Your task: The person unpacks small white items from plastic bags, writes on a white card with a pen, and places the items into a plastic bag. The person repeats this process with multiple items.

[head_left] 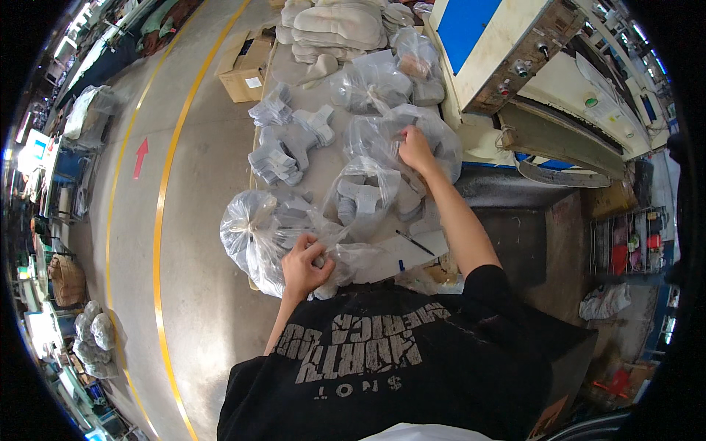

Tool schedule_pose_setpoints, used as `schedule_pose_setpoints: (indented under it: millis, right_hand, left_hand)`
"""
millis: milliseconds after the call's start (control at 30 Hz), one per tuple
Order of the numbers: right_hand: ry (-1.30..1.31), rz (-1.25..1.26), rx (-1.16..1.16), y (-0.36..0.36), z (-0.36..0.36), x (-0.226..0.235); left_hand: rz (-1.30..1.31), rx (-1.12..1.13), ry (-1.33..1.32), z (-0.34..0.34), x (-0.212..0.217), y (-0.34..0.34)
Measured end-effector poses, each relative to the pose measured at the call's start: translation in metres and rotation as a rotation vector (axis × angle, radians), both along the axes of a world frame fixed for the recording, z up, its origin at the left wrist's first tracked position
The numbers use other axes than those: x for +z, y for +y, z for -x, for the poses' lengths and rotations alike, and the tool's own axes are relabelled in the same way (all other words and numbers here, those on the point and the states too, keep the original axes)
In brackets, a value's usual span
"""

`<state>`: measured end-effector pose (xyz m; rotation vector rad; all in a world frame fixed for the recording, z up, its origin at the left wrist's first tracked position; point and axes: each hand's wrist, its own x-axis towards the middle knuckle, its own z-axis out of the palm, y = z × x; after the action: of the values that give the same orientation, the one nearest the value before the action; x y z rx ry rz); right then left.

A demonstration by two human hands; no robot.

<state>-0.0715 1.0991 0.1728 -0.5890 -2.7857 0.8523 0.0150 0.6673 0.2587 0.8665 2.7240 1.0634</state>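
Clear plastic bag (442, 140) at right hand (416, 148), between grey stacks (279, 159) and machine (482, 73).

My table (322, 167) carries clear plastic bags (441, 136) of grey pieces; loose grey stacks (278, 158) leftward; pale pads (334, 31) heaped at the far end — and, nearer me, a dark pen (415, 242).

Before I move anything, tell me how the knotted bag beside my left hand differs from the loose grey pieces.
The knotted bag is clear, shiny and rounded; the loose grey pieces are dull and stacked. The knotted bag sits beside your left hand; the loose grey pieces lie farther off. Both are along the table's left side.
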Motion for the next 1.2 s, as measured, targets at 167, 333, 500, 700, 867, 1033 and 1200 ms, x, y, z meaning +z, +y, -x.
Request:
schedule_pose_setpoints:
  millis: [167,333,500,700,867,1033,1200]
  right_hand:
    - [-0.062,-0.493,0.047,0.012,0.038,-0.014]
    - [-0.009,-0.273,-0.136,0.012,0.059,0.005]
    - [-0.277,-0.303,-0.198,-0.012,0.072,0.027]
    - [-0.16,-0.352,-0.147,0.005,0.054,0.021]
    - [0.139,-0.195,-0.069,0.0,0.01,0.055]
    - [0.321,0.288,-0.241,-0.013,-0.025,0.078]
    - [0.487,0.551,-0.34,-0.018,-0.04,0.083]
  left_hand:
    - [0.012,0.018,0.009,0.002,-0.004,-0.001]
    - [-0.001,0.023,0.024,0.004,-0.005,0.002]
    - [0.007,0.048,0.012,0.002,-0.006,-0.001]
    - [-0.008,0.026,-0.001,0.005,-0.006,0.001]
    - [-0.047,0.017,0.042,0.005,-0.006,0.001]
    - [-0.067,0.0,0.016,0.006,-0.007,0.0]
    - [-0.02,-0.014,0.05,0.007,-0.004,0.0]
